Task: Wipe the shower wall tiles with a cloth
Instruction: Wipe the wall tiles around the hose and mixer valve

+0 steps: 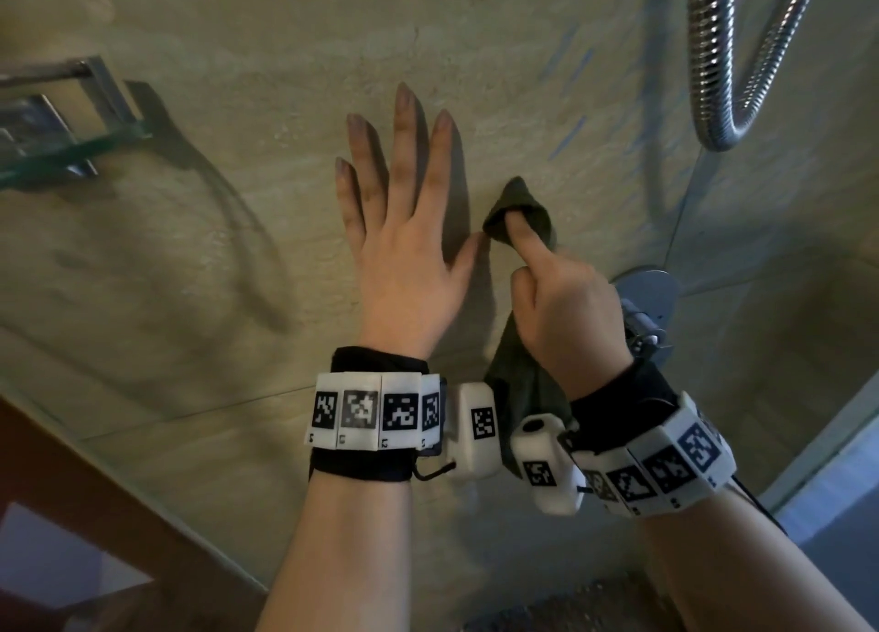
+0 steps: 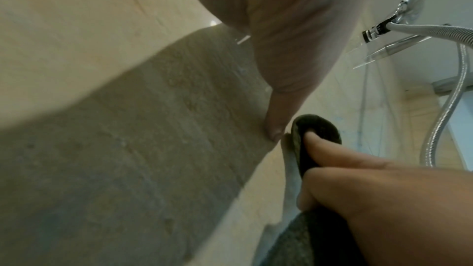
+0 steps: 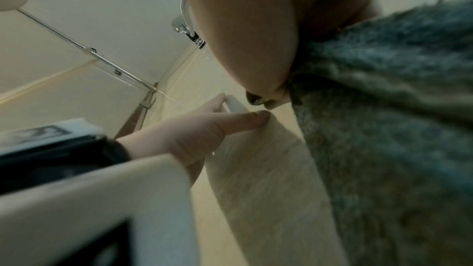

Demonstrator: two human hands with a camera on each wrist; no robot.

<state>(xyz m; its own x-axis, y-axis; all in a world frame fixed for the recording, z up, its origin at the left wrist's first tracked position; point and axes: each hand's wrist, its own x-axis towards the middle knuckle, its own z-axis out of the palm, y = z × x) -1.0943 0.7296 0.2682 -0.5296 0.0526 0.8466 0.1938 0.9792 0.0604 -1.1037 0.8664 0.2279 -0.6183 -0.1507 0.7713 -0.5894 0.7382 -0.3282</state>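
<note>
Beige stone-look shower wall tiles (image 1: 238,232) fill the scene, with a chrome shower hose (image 1: 713,61) looping at the far right, a round valve plate (image 1: 651,289) just behind the right wrist and a glass shelf (image 1: 57,151) on a metal bracket at the far left. The left hand (image 1: 404,251) lies flat on the tile with its fingers spread, holding nothing. Just to its right, the right hand (image 1: 566,308) holds a dark green cloth (image 1: 523,208): its index finger pushes a fold of it against the wall, the remaining fingers curl round the rest, and the tail hangs down past the wrist. One fingertip suits a stubborn spot; for broad coverage, bunching the cloth under the whole palm and working in overlapping strokes would likely serve better.
</note>
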